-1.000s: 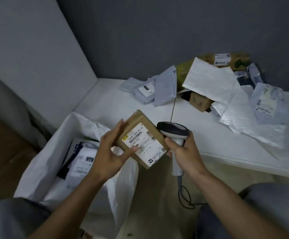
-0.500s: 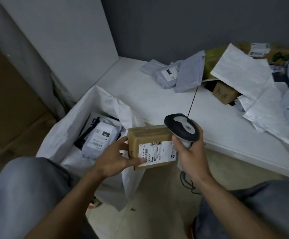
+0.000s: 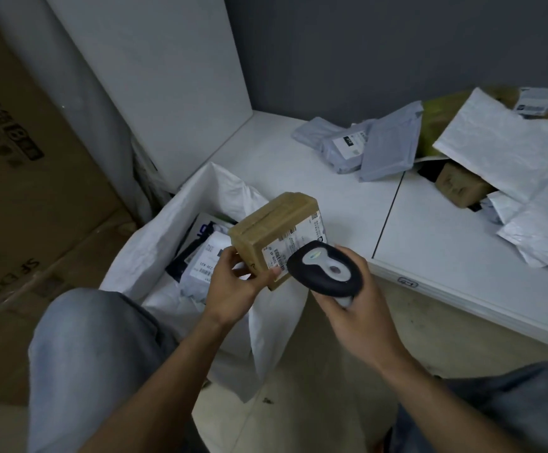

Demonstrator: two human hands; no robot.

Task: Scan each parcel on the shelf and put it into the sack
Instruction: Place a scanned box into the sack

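My left hand (image 3: 233,286) grips a small brown cardboard parcel (image 3: 272,230) by its near corner, tilted, its white barcode label facing right. My right hand (image 3: 354,308) holds a black and grey barcode scanner (image 3: 325,273) right against that label. The parcel hangs above the right rim of the open white sack (image 3: 168,237), which stands on the floor against the shelf and holds several parcels (image 3: 207,259). On the white shelf (image 3: 429,250) lie grey mailer bags (image 3: 364,145), white mailers (image 3: 508,158) and a brown box (image 3: 459,188) half hidden under them.
Large cardboard boxes (image 3: 20,191) stand at the left. A white side panel (image 3: 168,76) and a grey back wall (image 3: 364,44) bound the shelf. My knees in grey trousers (image 3: 79,354) flank the sack. The floor below the shelf edge is beige.
The view has swung left and down toward the sack. My left hand has turned the brown parcel and carried it over the sack's rim; the scanner stays close to its label.
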